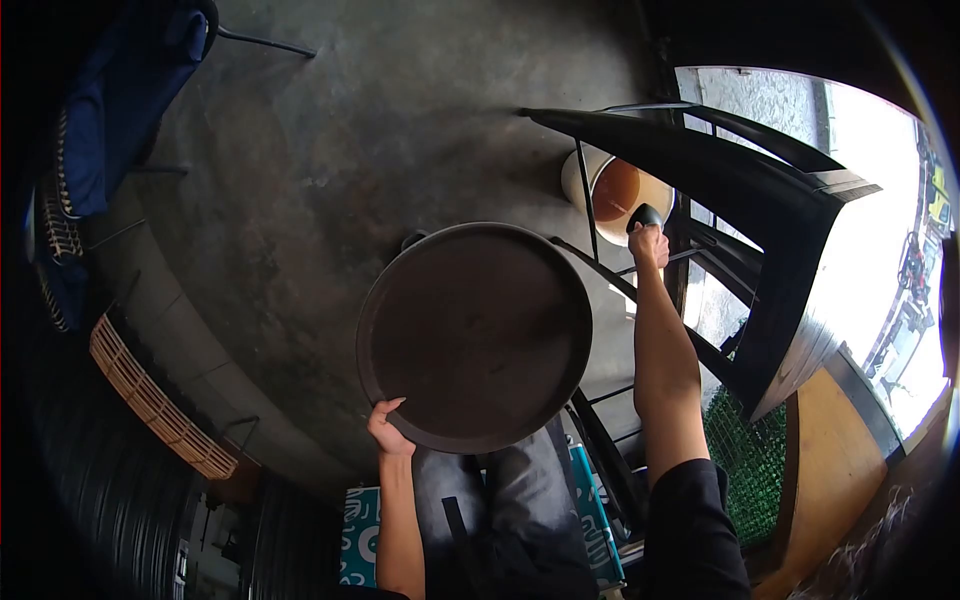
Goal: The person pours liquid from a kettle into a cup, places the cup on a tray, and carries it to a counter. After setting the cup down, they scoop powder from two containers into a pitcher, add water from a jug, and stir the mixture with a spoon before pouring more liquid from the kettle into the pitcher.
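Note:
A large round dark-brown serving tray point(475, 335) lies before me above my lap. My left hand point(388, 425) grips its lower left rim, thumb on the upper face and fingers out of sight below. To the right, my right hand point(650, 247) is stretched out and closed around a small, dark, rounded object point(646, 216) whose kind I cannot make out. Just beyond that object is a whitish bucket point(577, 185) with an orange-brown inside or content, partly hidden by a chair's bars.
A black chair point(720, 190) with thin legs stands at right, near a bright opening. Green artificial grass point(745, 460) and a wooden panel point(840, 450) are at lower right. A teal patterned seat point(360, 530) is beneath me. Blue cloth point(135, 100) hangs at upper left above a concrete floor point(330, 150).

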Available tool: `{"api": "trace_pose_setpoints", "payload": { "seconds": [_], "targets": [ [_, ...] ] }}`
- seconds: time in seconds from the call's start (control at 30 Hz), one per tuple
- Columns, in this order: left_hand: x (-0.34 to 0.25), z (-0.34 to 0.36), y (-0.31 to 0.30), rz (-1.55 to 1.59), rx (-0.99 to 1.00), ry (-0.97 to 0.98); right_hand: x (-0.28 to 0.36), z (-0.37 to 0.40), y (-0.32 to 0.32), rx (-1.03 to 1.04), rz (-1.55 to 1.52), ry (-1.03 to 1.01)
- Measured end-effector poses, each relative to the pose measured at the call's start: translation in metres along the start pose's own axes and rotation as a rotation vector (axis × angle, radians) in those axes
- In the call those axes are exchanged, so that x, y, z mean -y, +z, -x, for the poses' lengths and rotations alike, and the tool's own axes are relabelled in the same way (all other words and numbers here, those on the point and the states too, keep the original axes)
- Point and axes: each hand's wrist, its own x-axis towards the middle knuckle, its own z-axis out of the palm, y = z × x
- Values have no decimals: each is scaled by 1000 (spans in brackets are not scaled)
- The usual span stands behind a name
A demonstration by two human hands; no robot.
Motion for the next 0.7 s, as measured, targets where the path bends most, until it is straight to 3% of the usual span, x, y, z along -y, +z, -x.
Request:
{"api": "trace_pose_setpoints", "payload": {
  "seconds": [0.23, 0.33, 0.4, 0.43, 0.5, 0.53, 0.63, 0.7],
  "targets": [
    [1, 1, -7, -19, -14, -4, -2, 9, -15, -50, 166, -120],
    [0, 2, -8, -23, -4, 1, -4, 6, -12, -79, 57, -54],
    [0, 3, -10, -19, 15, -7, -12, -8, 5, -231, -311, 33],
    [-1, 4, -8, -17, 21, -5, -15, -17, 11, -232, -312, 32],
    [-2, 3, -6, -10, 32, -3, -20, -33, 14, 259, -1403, 480],
    [-3, 1, -6, 29, 50, -21, -11, -5, -1, 362, -1612, 449],
    [-4, -1, 2, 77, 91, -32, -4, 34, -13, 576, -1808, 343],
    [-5, 2, 1, 90, 110, -15, -9, 72, -23, 772, -1845, 115]
  ]
}}
